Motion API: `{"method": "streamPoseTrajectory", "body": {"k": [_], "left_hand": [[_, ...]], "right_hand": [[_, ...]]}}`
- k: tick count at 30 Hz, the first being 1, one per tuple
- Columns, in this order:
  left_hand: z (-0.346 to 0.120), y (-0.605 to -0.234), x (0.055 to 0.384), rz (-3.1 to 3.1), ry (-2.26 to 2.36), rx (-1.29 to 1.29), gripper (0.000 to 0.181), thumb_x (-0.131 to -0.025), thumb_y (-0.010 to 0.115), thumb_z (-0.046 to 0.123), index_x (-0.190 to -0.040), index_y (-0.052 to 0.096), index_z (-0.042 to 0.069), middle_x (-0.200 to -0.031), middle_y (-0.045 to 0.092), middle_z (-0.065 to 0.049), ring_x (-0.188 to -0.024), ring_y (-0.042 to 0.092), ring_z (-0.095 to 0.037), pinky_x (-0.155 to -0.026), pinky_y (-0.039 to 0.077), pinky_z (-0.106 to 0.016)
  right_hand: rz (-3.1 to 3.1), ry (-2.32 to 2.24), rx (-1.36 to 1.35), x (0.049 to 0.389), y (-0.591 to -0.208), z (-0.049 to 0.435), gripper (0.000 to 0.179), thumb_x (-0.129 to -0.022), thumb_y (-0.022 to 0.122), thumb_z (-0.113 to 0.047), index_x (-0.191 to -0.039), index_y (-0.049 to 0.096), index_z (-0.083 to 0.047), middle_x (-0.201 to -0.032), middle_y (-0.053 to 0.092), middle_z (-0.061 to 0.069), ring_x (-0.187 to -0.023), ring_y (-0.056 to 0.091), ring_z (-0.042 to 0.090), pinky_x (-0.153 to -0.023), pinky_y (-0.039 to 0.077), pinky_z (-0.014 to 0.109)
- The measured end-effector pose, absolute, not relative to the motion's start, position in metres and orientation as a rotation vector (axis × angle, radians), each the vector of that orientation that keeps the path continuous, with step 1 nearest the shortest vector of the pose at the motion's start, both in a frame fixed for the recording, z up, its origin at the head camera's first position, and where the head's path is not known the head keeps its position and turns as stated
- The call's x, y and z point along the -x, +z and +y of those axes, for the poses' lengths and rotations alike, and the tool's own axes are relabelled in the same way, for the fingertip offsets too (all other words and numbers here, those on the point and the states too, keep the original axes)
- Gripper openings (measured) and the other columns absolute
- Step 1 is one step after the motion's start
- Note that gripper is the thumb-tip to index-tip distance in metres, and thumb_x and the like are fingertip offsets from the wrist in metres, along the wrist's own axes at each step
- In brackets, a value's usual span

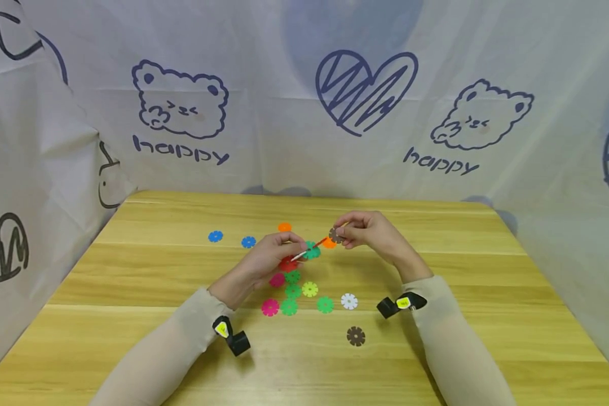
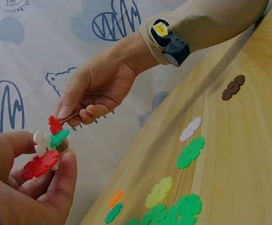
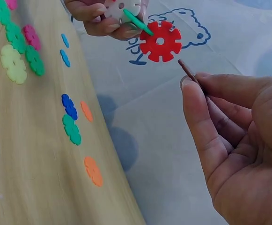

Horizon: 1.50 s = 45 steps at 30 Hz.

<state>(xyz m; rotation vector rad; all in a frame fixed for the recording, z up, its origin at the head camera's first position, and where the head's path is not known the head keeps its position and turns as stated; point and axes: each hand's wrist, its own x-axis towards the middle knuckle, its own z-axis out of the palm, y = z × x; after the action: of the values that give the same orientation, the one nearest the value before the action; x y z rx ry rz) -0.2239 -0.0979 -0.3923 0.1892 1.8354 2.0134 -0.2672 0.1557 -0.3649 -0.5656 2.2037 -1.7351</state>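
Observation:
My left hand (image 1: 269,256) grips a small cluster of notched plastic snowflake discs slotted together. In the left wrist view, the cluster shows a large red disc (image 2: 40,165), a white disc (image 2: 41,142), a green disc (image 2: 59,137) and another red disc (image 2: 55,124) at its far end. Between thumb and fingers, my right hand (image 1: 373,234) pinches a brown snowflake disc (image 1: 335,235). In the right wrist view, the brown disc (image 3: 190,75) is edge-on, pointing towards the end red disc (image 3: 150,48), with a small gap between them.
Loose discs lie on the wooden table (image 1: 132,338): blue ones (image 1: 215,236) at the left, several green ones (image 1: 289,307), pink (image 1: 270,307), yellow (image 1: 310,289), white (image 1: 349,301), and a second brown disc (image 1: 356,336) nearer me. A printed cloth (image 1: 269,113) hangs behind the table.

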Motion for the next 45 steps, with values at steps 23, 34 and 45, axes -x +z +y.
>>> {"method": "streamPoseTrajectory", "body": {"k": [23,34,45], "left_hand": [[-0.098,-0.394,0.225,1.816,2.038,-0.279,0.011,-0.101,0.056,0.011,-0.099,0.059,0.001,-0.093,0.062,-0.007,-0.080,0.062,-0.019,-0.079,0.053,-0.032],[-0.096,-0.391,0.222,1.870,2.083,-0.135,0.016,-0.102,0.053,0.009,-0.101,0.062,-0.004,-0.108,0.058,-0.011,-0.088,0.065,-0.022,-0.091,0.051,-0.040],[-0.092,-0.395,0.222,1.786,2.186,-0.069,0.015,-0.101,0.055,0.008,-0.099,0.062,-0.005,-0.105,0.057,-0.011,-0.091,0.062,-0.021,-0.099,0.046,-0.044]], "right_hand": [[2.245,-1.742,0.529,0.260,-0.362,0.142,0.018,-0.095,0.062,-0.002,-0.110,0.065,0.008,-0.100,0.070,0.017,-0.094,0.065,0.043,-0.075,0.058,0.035],[2.334,-1.786,0.478,0.255,-0.366,0.129,0.015,-0.095,0.064,-0.004,-0.106,0.069,0.005,-0.097,0.072,0.016,-0.085,0.069,0.031,-0.076,0.057,0.043],[2.316,-1.829,0.474,0.253,-0.367,0.125,0.015,-0.095,0.064,-0.003,-0.106,0.067,0.006,-0.097,0.070,0.017,-0.081,0.069,0.028,-0.077,0.057,0.041]]}}
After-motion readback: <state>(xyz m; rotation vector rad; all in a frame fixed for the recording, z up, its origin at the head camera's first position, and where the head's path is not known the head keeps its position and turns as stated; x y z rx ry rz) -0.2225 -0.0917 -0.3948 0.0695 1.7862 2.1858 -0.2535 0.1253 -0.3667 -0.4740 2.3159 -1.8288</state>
